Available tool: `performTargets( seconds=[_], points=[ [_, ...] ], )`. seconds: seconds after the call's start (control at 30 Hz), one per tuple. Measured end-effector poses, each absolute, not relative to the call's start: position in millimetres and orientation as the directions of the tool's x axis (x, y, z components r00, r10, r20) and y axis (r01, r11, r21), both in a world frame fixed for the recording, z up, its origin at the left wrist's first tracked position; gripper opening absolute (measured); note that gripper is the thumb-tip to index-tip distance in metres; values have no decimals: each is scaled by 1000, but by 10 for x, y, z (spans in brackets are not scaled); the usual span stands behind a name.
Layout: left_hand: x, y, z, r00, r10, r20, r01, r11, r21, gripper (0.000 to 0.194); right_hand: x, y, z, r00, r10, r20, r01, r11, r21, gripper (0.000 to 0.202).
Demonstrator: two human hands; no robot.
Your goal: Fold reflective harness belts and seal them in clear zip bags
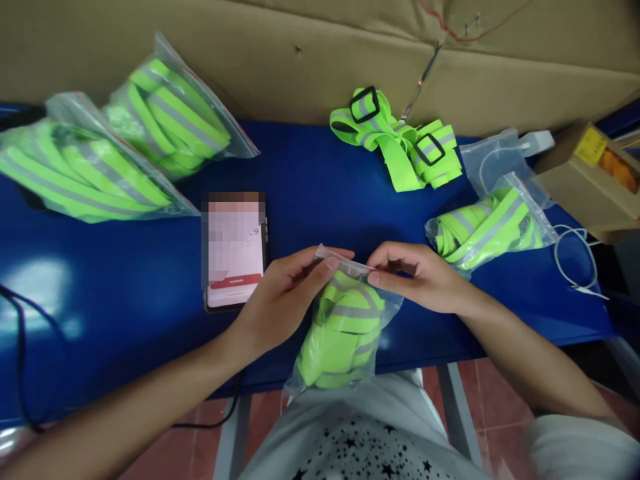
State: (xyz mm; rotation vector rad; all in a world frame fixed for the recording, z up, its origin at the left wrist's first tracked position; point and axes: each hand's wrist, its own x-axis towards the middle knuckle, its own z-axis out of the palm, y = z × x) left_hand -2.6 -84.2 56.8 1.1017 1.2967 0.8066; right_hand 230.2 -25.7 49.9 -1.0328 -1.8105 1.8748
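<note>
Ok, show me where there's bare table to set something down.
The blue table has one bare patch between the phone and the loose straps, another between the phone and the black cable, in front of the left bags. It's crowded at right, with a bagged strap and cardboard box, and where the left hand and right hand hold a bag.

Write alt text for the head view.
The left hand and right hand pinch the top of a clear bag of neon green straps at a blue table. Around lie a phone, loose straps and three filled bags.
</note>
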Motion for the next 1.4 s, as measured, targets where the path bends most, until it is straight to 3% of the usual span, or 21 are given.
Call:
performTargets(
  seconds=[0.2,0.43,0.63,0.8,1.0,1.4],
  points=[
    [-14,-841,561,134,939,-318,166,295,941,29,2360,-197,506,-685,642,-344,246,-241,-939,26],
    [-22,-813,562,172,924,-341,163,315,935,30,2334,-255,550,-663,709,-239,322,-18,-947,20],
    [4,-836,566,181,925,-333,124,314,941,17,2309,-300,506,-639,742,-202,311,9,-950,19],
    [-2,-861,526,197,940,-280,155,252,955,19,2292,-330,521,-679,719,-144,317,111,-942,16],
    [8,-848,520,229,940,-254,196,212,958,18,2250,-324,547,-672,703,-234,337,8,-941,22],
    [-6,-878,481,193,958,-211,321,142,936,27,2249,-400,476,-662,728,-177,309,50,-950,16]
  ],
)
